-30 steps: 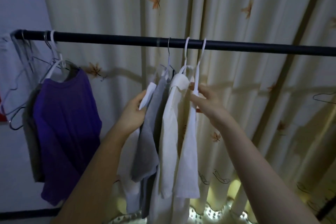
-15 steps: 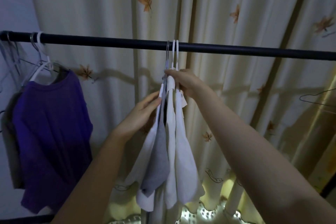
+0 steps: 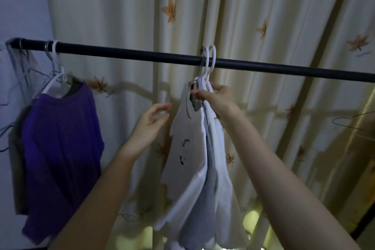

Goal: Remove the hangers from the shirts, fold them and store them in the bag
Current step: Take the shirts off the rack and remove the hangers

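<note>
White and grey shirts point(image 3: 188, 148) are hanging bunched on the black rail point(image 3: 121, 55). Your right hand point(image 3: 221, 101) is gripping their hangers point(image 3: 207, 74) below the hooks, and your left hand point(image 3: 149, 128) is hovering alongside, fingers loose, holding nothing. Light, limp cloth: probably best lifting by the stiff hanger necks.

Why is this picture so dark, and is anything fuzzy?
Head view: dim all over, and the only bright glow sits low behind the curtain. Head view: the hangers and shirts throw soft shadows on that curtain. Head view: the left hand looks slightly smeared, while the right hand gripping the hangers looks sharper.
</note>
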